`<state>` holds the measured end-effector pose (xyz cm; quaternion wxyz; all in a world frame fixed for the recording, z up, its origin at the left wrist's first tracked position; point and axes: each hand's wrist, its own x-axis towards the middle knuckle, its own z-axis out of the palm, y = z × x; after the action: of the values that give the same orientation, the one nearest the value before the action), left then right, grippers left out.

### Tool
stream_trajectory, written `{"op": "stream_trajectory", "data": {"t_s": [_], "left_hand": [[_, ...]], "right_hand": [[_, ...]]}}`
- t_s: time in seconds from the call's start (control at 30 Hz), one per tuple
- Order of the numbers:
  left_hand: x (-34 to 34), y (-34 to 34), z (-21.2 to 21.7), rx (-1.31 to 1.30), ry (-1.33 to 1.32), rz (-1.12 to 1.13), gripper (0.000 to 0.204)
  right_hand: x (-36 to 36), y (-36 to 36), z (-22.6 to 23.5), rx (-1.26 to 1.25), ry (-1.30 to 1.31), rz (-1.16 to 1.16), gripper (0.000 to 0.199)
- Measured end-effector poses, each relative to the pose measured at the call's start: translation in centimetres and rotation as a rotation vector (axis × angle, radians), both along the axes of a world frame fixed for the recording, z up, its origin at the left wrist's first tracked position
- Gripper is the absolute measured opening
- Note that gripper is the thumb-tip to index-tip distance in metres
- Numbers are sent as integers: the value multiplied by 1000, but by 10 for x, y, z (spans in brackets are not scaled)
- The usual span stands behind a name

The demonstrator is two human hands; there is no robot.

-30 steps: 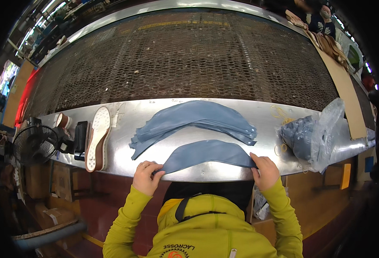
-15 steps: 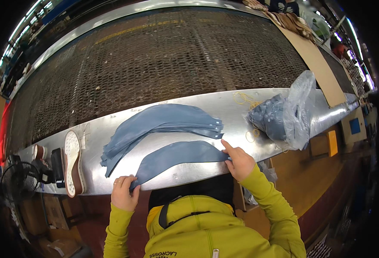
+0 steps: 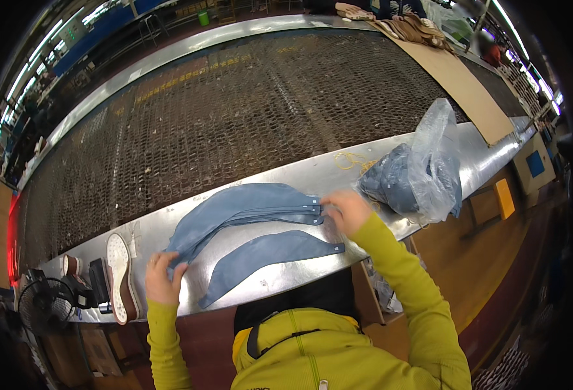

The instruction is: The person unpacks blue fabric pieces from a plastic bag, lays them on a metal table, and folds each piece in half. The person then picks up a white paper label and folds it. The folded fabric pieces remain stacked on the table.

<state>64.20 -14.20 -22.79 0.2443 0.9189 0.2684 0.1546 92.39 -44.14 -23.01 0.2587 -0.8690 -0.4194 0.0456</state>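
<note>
A stack of curved blue-grey cut pieces [image 3: 247, 198], leather-like, lies on the metal ledge. My right hand [image 3: 348, 211] pinches the stack's right end, near small white marks. At the left end my left hand [image 3: 163, 278] has its thumb and fingers closed about the tips; how many pieces it grips is hidden. A single curved blue-grey piece [image 3: 267, 255] lies flat, nearer to me and apart from both hands. Right of my right hand stands a clear plastic bag [image 3: 435, 175] with more blue-grey pieces inside.
A wide mesh conveyor [image 3: 234, 104] runs beyond the metal ledge [image 3: 286, 279]. On the left are a shoe sole [image 3: 122, 279], a black case [image 3: 99, 285] and a fan [image 3: 46, 302]. Yellow ties [image 3: 351, 160] lie near the bag. Cardboard [image 3: 449, 84] spans the conveyor's right side.
Both hands have let go of the single piece, which now lies flat on the ledge. They have moved to the two ends of the stack. The view has shifted slightly.
</note>
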Motion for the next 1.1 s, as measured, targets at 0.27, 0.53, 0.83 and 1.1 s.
{"op": "stream_trajectory", "data": {"t_s": [0.27, 0.53, 0.83, 1.1], "left_hand": [[39, 23, -31, 106, 10, 65, 41], [40, 28, -35, 100, -214, 119, 21], [31, 54, -48, -375, -217, 167, 13], [27, 41, -29, -255, -145, 95, 22]], "right_hand": [[55, 44, -23, -112, 471, -32, 20], [60, 53, -4, -82, 335, -31, 19], [48, 63, -23, -119, 528, -36, 24], [40, 62, -17, -64, 425, 37, 20]]}}
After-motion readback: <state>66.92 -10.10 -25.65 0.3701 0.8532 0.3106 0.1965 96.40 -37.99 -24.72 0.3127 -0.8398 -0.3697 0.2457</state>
